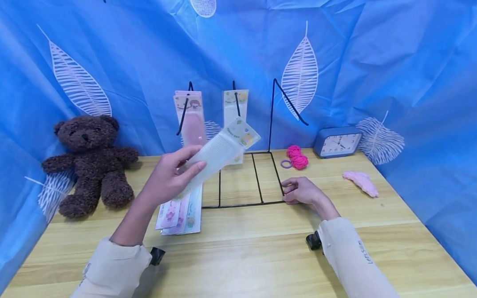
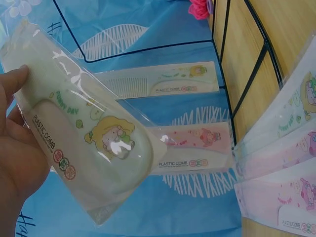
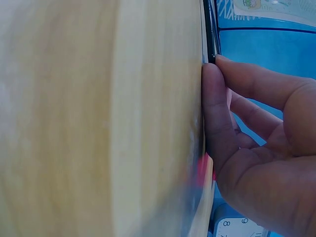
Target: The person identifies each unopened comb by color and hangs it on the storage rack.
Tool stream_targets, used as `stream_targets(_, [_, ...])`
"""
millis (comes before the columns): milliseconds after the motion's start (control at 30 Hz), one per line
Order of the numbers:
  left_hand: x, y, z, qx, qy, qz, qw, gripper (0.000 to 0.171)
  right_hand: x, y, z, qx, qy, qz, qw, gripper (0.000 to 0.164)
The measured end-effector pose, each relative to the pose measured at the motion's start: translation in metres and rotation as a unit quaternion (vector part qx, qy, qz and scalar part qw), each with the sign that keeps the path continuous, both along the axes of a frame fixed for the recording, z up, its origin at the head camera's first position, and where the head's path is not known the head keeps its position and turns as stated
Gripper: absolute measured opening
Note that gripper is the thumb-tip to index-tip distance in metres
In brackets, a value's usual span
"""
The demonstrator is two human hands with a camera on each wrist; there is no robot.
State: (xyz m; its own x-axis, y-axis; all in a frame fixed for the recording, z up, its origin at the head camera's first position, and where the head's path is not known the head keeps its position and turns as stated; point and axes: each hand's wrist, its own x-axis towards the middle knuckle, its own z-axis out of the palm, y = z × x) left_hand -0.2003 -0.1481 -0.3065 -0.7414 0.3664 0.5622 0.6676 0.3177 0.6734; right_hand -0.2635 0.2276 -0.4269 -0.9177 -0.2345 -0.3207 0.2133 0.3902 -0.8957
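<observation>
My left hand (image 1: 171, 177) pinches a pale green plastic comb (image 2: 106, 133) in a clear packet, tilted in front of the black wire rack (image 1: 240, 205). Its printed card end, with a cartoon girl, points up and right in the head view, close to the middle hook. Another pale comb packet (image 1: 229, 105) hangs from that hook, and pink comb packets (image 1: 193, 127) hang from the left hook. At the rack's front right corner, my right hand (image 1: 305, 194) holds the base wire between thumb and fingers. The right hook (image 1: 290, 102) slants forward above it.
Several comb packets (image 1: 179, 217) lie fanned on the table left of the rack. A brown teddy bear (image 1: 90, 164) sits at the left. Pink yarn (image 1: 298, 158), a purple ring (image 1: 286, 164), a blue clock (image 1: 338, 142) and a pink fluffy piece (image 1: 362, 183) are at the right.
</observation>
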Motion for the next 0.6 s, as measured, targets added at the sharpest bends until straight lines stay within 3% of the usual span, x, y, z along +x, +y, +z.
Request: stream_targets(600, [-0.0033, -0.006, -0.0023, -0.027, -0.017, 0.025, 0.9992, 0.032, -0.0002, 0.0007, -0.0007, 0.003, 0.003, 0.002, 1.0, 0.062])
